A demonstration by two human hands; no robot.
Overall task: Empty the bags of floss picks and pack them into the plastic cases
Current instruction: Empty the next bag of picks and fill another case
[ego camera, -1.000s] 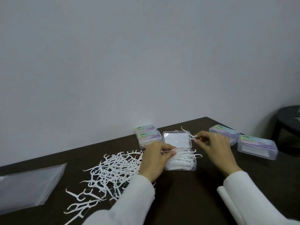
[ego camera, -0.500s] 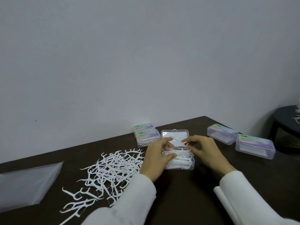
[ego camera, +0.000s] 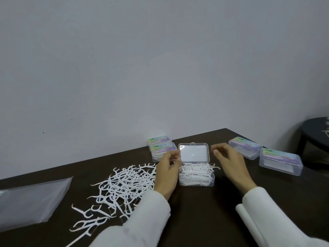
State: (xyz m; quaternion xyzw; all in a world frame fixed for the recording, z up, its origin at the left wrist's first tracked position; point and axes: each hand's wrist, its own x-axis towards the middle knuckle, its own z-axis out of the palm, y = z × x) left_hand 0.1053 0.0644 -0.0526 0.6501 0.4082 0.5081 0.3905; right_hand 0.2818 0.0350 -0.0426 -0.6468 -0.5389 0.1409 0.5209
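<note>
Dark wood counter against a plain grey wall.
Hands hang loosely curled, empty: left hand, right hand, flanking the open, pick-filled case.

Plain room, bare grey wall, dark wooden table, packing workspace

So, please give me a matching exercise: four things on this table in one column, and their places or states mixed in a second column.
Things:
1. open case
2. loose floss picks
3. empty plastic bag
4. two stacked cases

Places or states:
A. flat at the table's left edge
B. closed, by the wall, behind the left hand
C. between both hands, full of picks
D. spread in a pile left of the left hand

Pairs: 1-C, 2-D, 3-A, 4-B
</note>
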